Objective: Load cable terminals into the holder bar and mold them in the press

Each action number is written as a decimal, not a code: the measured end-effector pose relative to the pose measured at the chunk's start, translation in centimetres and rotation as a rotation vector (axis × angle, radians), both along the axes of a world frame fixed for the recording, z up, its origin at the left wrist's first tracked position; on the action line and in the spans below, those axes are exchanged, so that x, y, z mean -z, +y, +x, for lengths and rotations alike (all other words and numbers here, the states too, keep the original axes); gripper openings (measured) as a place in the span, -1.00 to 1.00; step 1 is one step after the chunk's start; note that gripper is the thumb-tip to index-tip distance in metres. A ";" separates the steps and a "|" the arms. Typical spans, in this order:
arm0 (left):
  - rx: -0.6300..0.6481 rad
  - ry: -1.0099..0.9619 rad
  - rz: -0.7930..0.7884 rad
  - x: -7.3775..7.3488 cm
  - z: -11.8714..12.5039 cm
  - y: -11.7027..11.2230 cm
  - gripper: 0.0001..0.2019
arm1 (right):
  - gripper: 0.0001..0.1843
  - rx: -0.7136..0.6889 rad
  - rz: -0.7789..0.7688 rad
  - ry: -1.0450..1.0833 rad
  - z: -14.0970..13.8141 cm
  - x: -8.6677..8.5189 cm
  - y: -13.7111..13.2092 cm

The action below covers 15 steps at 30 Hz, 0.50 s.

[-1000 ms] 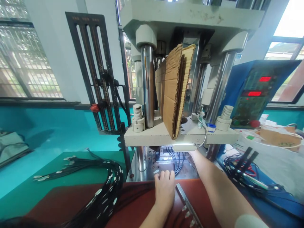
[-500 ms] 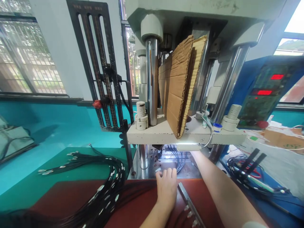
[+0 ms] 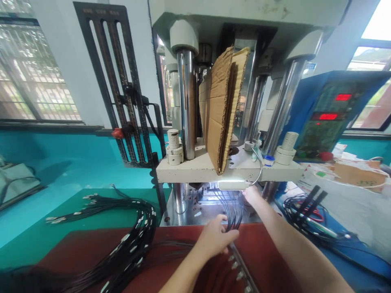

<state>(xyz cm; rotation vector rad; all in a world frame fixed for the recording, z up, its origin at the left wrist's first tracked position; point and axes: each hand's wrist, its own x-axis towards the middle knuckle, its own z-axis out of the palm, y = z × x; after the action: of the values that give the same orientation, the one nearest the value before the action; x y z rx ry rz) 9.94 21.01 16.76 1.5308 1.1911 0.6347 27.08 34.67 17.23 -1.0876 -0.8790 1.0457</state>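
Observation:
My left hand [image 3: 214, 237] reaches over the front edge of the red work surface [image 3: 180, 238], its thumb and forefinger spread beside a bunch of thin dark cables [image 3: 232, 213]. I cannot make out a firm grip on them. These cables run out of a brightly lit metal mould [image 3: 210, 196] on the press bed [image 3: 186, 215]. My right hand [image 3: 253, 196] is under the press plate at the mould's right side, its fingers mostly hidden. A small pale piece [image 3: 198, 213] lies on the bed. Below my left hand rests a metal bar with fittings [image 3: 241, 264].
Above the bed hangs the press plate [image 3: 195, 175], carrying cardboard sheets [image 3: 218, 114] and a lamp [image 3: 233, 185]. Bundled black cables [image 3: 143, 228] lie to the left. At the right are a blue control box [image 3: 332, 110] and coiled cables [image 3: 299, 209].
My left hand has moved right from the small pale piece to the cables, and its fingers have spread. My right hand has drawn back slightly, showing more of it. The view has shifted right.

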 end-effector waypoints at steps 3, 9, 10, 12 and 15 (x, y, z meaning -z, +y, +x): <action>0.252 -0.549 -0.544 -0.3 1.0 -0.8 -0.50 | -0.77 -0.033 -0.006 0.043 -0.1 0.6 -3.6; 0.108 -0.909 -0.694 0.4 4.0 -4.0 -0.66 | -0.77 -0.054 0.048 0.082 -0.6 -0.2 -11.4; 0.095 -0.906 -0.692 0.2 4.3 -4.5 -0.71 | -0.77 -0.034 0.059 0.091 -0.4 -0.3 -12.1; 0.102 -0.893 -0.711 -0.1 4.6 -5.5 -0.77 | -0.76 0.016 0.073 0.106 0.4 -0.2 -12.8; 0.197 -0.796 -0.734 -0.2 5.1 -7.3 -0.75 | -0.74 0.087 0.057 0.128 2.4 0.3 -13.2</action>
<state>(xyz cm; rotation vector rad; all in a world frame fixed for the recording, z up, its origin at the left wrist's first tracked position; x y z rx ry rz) 14.99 13.70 16.98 0.6438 0.5391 0.5109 29.47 21.49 16.96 -0.9918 -0.7481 1.0006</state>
